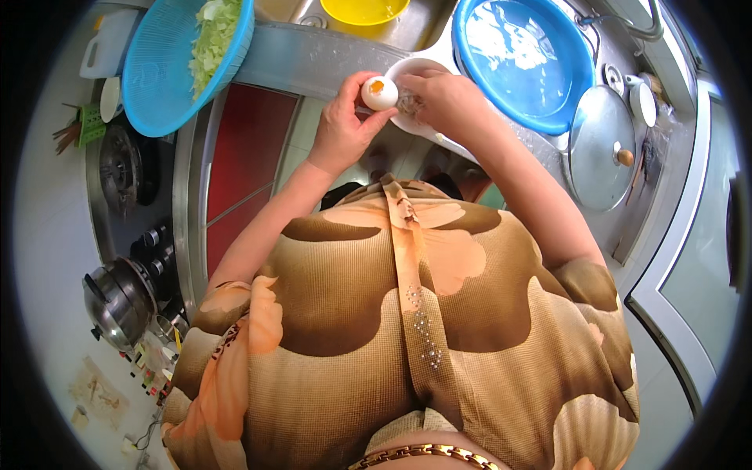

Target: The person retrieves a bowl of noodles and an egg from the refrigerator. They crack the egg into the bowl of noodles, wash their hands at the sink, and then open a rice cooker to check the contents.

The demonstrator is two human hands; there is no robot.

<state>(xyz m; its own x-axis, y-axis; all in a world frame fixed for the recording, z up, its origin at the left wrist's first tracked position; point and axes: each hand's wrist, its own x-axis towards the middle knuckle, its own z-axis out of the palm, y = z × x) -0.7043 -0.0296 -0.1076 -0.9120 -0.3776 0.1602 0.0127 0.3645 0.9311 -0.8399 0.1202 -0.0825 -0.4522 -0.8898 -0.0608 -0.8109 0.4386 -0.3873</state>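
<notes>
My left hand (346, 126) holds a white peeled egg (385, 98) between thumb and fingers. A ragged opening in the white shows the orange yolk (376, 87). Just right of it, my right hand (452, 103) reaches over a white bowl (420, 64) near the counter's front edge, its fingers pointing down into the bowl. Greyish crumpled bits (409, 103), perhaps shell, show beside those fingers. The fingertips are partly hidden, so whether they grip anything is unclear.
A blue basin of water (511, 70) stands right of the bowl. Behind is a sink (429, 26) with a yellow basin (364, 14). Left are a blue colander (158, 76) of chopped cabbage (214, 41), a stove (120, 167) and a steel pot (117, 302). A glass lid (599, 153) leans at right.
</notes>
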